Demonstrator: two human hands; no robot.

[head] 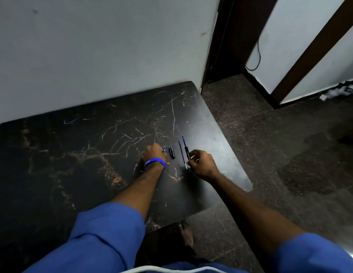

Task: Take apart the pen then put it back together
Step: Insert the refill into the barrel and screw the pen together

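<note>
Sleeves (pixel 104 229) first, blue and rolled, at the near edge of my view, both forearms reaching out over the dark marbled table (pixel 73 164). On the left wrist I see a blue wristband (pixel 155 162). Left hand (pixel 153 153) is knuckles-up on the tabletop, fingers curled around a small blue piece (pixel 164 150) that just peeks out at its right side; I cannot tell what part it is. Right hand (pixel 202 161) is pinched on the near end of the black pen barrel (pixel 187 154), which points away from me with a blue tip (pixel 183 140) sticking out at the far end. Between the two hands, I see the pen lying in pieces: a short black cap (pixel 172 152) just right of the left hand, and a thin blue refill (pixel 182 153) lying loose beside the barrel, close to it. Farther off, the tabletop shows scratches, then the pale wall (pixel 102 46), and a dark doorway (pixel 230 36) at far right.
</note>
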